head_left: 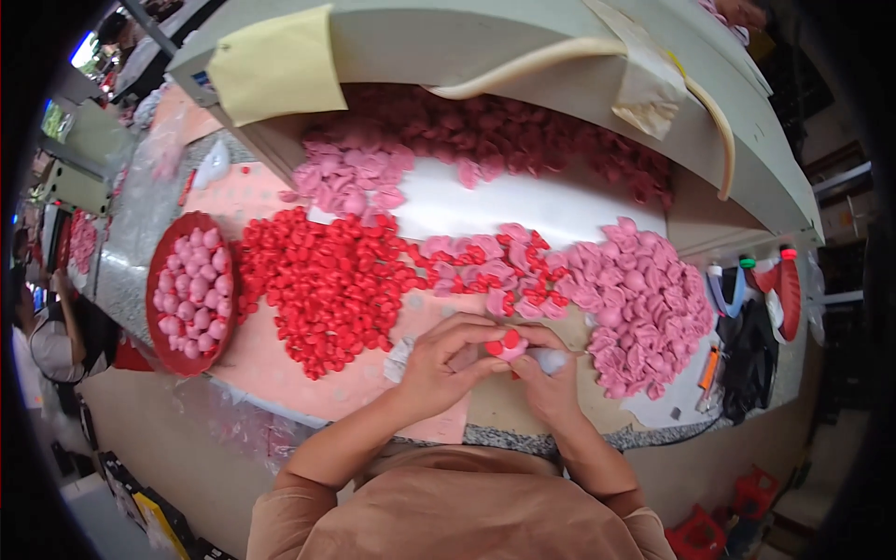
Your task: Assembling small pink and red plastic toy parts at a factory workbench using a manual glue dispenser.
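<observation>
Close in front of my body, both hands meet around a small pink rounded piece (510, 352) with two red parts on its top. My left hand (439, 364) is closed on it, pinching it from the left with thumb and fingertips. From the right, my right hand (557, 397) is also closed, its fingertips at the piece. A pale, translucent, bottle-like object (551, 360) shows within that hand; its full shape is hidden. Just beyond the hands lies a band of pink pieces (467, 280) mixed with red ones. A crumpled white scrap (399, 359) lies beside my left hand.
A large heap of small red pieces (336, 280) spreads left of centre. Further left, a red oval basin (155, 322) holds pink balls. Pink shell-like pieces (644, 308) are piled at right. Beyond stands a grey machine housing (504, 47); bottles and an orange cutter (709, 367) sit far right.
</observation>
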The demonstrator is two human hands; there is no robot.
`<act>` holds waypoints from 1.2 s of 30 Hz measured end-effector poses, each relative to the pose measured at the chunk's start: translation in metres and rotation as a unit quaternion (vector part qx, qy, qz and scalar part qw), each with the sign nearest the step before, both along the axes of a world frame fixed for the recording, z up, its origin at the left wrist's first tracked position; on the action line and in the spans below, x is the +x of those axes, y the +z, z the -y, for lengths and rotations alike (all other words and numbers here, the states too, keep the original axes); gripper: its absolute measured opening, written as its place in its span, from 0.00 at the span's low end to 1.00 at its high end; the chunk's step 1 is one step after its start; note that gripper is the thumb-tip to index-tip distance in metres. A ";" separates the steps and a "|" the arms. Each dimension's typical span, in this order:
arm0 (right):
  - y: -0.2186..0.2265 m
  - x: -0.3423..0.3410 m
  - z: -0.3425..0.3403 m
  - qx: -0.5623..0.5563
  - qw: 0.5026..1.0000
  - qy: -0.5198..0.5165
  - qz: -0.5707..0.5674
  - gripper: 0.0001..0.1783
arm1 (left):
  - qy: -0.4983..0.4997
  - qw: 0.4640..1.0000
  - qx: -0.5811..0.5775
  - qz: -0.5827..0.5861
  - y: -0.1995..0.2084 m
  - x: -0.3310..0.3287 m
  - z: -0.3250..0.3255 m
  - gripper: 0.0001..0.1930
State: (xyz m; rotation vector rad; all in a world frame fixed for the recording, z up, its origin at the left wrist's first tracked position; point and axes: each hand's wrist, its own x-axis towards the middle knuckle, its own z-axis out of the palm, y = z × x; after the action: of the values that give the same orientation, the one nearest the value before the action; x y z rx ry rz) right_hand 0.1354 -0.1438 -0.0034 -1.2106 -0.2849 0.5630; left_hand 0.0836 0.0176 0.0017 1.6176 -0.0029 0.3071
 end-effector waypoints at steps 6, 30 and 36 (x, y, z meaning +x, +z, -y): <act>0.009 0.004 -0.004 -0.043 0.999 0.014 0.013 0.17 | -0.009 0.998 -0.065 0.016 -0.004 -0.002 -0.001 0.18; 0.017 0.018 0.002 -0.140 0.917 -0.045 0.370 0.22 | -0.140 0.952 -0.262 -0.075 -0.006 0.006 -0.012 0.19; 0.011 0.020 0.001 -0.117 0.896 -0.053 0.425 0.23 | -0.111 0.956 -0.261 -0.068 -0.005 0.003 -0.007 0.18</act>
State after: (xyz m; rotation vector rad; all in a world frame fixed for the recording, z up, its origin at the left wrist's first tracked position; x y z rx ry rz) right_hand 0.1556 -0.1451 0.0080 -1.6541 -0.9024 -0.0695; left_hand 0.0863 0.0245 -0.0032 1.0948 0.0011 0.0144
